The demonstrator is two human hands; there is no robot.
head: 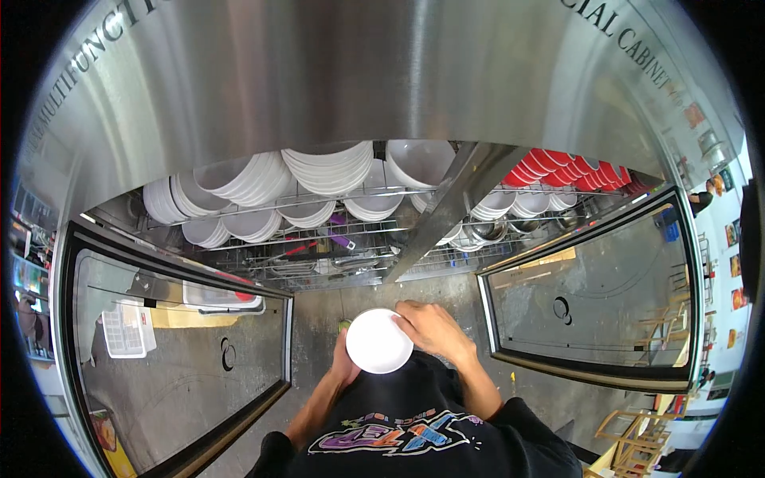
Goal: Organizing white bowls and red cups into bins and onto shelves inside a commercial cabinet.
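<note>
Close to my chest, a round white bowl or dish (379, 342) is held between both hands, its pale inner face towards me. My left hand (344, 364) grips it from the left side, with most of the fingers hidden beneath it. On the upper right, my right hand (437, 336) has its thumb and fingers at the rim. A small green thing (344, 325) peeks out beside the left fingertips; what it is cannot be made out. Before me stands a stainless-steel cabinet (358, 77) with wire shelves of stacked white bowls (329, 167).
Glass doors swing open at left (179, 358) and right (597, 310). A steel post (442, 209) divides the shelves. Red bowls (562, 170) fill the upper right; metal bowls (487, 230) sit lower. Purple-handled (342, 240) and red-handled utensils (300, 248) lie on a lower rack. Wooden chairs (633, 442) stand behind right.
</note>
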